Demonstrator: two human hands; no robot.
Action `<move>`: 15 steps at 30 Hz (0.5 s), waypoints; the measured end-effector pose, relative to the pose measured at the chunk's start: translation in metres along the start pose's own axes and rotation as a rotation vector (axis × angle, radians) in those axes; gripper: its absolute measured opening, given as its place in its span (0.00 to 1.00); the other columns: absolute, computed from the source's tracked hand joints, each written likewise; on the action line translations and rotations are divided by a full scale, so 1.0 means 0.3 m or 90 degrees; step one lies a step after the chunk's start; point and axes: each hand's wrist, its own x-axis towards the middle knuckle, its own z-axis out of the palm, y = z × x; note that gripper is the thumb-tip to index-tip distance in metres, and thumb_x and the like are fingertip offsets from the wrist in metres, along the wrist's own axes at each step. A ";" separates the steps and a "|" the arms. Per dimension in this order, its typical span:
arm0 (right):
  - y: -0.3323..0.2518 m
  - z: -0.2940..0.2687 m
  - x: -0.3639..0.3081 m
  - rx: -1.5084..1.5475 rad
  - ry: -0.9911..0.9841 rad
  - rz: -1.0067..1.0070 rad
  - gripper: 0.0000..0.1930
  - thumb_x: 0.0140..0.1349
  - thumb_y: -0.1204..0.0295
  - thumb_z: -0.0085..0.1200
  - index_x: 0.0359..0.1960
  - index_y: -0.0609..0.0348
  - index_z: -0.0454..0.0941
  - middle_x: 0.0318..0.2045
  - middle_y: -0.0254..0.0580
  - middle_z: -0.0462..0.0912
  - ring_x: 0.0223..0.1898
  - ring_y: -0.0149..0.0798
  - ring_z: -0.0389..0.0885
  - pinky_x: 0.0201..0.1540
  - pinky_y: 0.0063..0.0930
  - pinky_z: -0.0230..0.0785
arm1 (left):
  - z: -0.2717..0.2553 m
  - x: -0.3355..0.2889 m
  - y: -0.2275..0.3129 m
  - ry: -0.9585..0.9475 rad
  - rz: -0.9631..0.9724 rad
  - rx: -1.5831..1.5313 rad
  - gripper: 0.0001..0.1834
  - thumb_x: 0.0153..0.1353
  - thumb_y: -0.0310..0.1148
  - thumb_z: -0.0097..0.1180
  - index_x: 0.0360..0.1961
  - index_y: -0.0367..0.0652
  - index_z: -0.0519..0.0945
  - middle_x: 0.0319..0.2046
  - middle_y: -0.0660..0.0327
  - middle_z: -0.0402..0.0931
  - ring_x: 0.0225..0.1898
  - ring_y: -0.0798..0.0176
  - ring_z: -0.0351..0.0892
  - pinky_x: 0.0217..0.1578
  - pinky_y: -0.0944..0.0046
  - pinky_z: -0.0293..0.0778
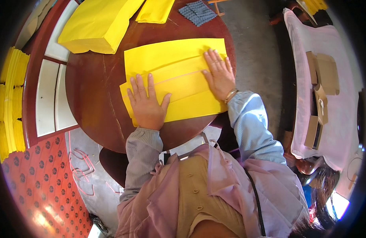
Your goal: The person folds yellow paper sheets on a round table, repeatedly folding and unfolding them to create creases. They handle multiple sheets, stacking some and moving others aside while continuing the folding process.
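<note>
On the round dark red table point(90, 91) in front of me lie yellow sheets point(183, 85), paper or thin cloth, overlapping with a folded strip across the middle. A thin pinkish line runs along that strip. My left hand point(148, 105) rests flat on the strip's left end, fingers spread. At the right end, my right hand point(220, 77) presses flat on the yellow material, its fingers stretched toward the far edge. Neither hand grips anything. What lies beneath the palms is hidden.
A thick yellow block point(95, 25) and a smaller folded yellow piece point(155, 11) sit at the table's far side, near a crumpled grey-blue cloth point(197, 13). Yellow stacks point(11, 103) stand far left. To the right, opened cardboard boxes point(321, 95) lie on a pale pink cover point(341, 131).
</note>
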 end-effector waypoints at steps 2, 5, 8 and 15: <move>0.029 0.014 -0.002 0.015 -0.012 0.014 0.33 0.81 0.49 0.40 0.82 0.47 0.57 0.84 0.37 0.53 0.84 0.38 0.48 0.84 0.47 0.35 | -0.001 0.000 0.001 0.005 -0.003 -0.003 0.46 0.66 0.56 0.64 0.79 0.46 0.64 0.78 0.39 0.56 0.80 0.32 0.53 0.74 0.30 0.54; 0.035 0.025 -0.005 0.030 -0.017 0.019 0.33 0.81 0.50 0.40 0.82 0.47 0.57 0.84 0.37 0.53 0.84 0.38 0.47 0.84 0.47 0.34 | -0.002 0.001 0.000 0.001 -0.008 -0.010 0.47 0.64 0.57 0.65 0.77 0.43 0.65 0.78 0.39 0.55 0.80 0.33 0.51 0.75 0.30 0.51; 0.038 0.005 0.005 0.051 -0.023 0.012 0.32 0.81 0.51 0.41 0.81 0.46 0.58 0.83 0.37 0.55 0.84 0.38 0.49 0.84 0.50 0.35 | 0.002 -0.002 -0.003 0.002 -0.014 -0.019 0.47 0.67 0.56 0.64 0.79 0.45 0.62 0.79 0.39 0.55 0.81 0.35 0.50 0.75 0.31 0.50; 0.133 -0.048 0.054 -0.019 -0.157 -0.071 0.29 0.82 0.53 0.38 0.82 0.39 0.57 0.83 0.30 0.55 0.83 0.34 0.49 0.84 0.53 0.33 | 0.007 0.007 -0.046 -0.106 -0.058 -0.006 0.41 0.74 0.54 0.55 0.80 0.44 0.60 0.81 0.45 0.52 0.83 0.42 0.47 0.79 0.35 0.44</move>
